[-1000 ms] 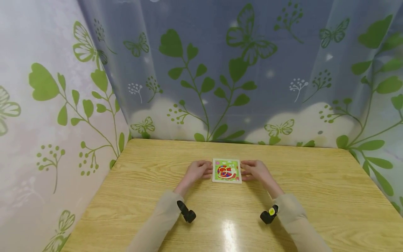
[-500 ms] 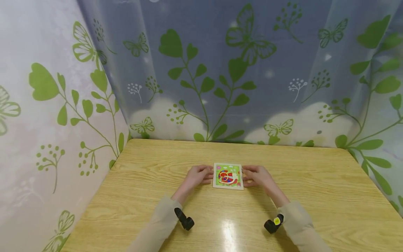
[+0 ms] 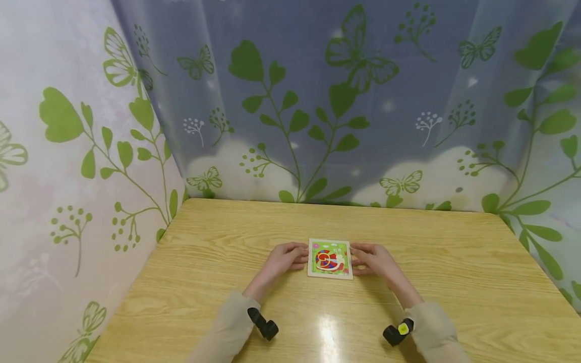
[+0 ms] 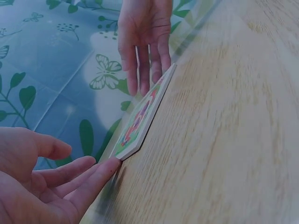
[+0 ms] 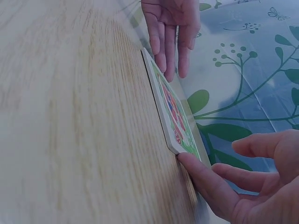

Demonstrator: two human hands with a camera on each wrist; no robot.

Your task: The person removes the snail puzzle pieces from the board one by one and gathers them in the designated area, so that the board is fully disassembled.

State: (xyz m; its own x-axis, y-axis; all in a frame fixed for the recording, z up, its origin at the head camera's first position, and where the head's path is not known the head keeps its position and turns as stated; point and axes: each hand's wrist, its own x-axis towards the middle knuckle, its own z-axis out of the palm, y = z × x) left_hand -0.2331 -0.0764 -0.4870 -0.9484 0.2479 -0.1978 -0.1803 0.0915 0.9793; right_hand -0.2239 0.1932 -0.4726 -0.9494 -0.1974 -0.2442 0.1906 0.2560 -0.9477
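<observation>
A square wooden snail puzzle (image 3: pixel 330 259) with a pale frame and a green, red and blue picture lies flat on the table. On its left side is my left hand (image 3: pixel 287 258), fingers extended, fingertips right at the frame's edge. My right hand (image 3: pixel 373 259) mirrors it on the opposite side. In the left wrist view, a left fingertip meets the near corner of the puzzle (image 4: pixel 140 116), thumb held apart. The right wrist view has a right fingertip against the puzzle's corner (image 5: pixel 173 112), the thumb likewise off it.
The wooden table (image 3: pixel 218 232) stretches around the puzzle on all sides. A curtain with green leaves and butterflies (image 3: pixel 290 101) hangs behind the far edge, and similar cloth (image 3: pixel 68 176) covers the left side. Black wrist cameras sit on both sleeves.
The puzzle has slid across the table toward the person, between both hands. The two hands have moved back along with it, keeping at its sides.
</observation>
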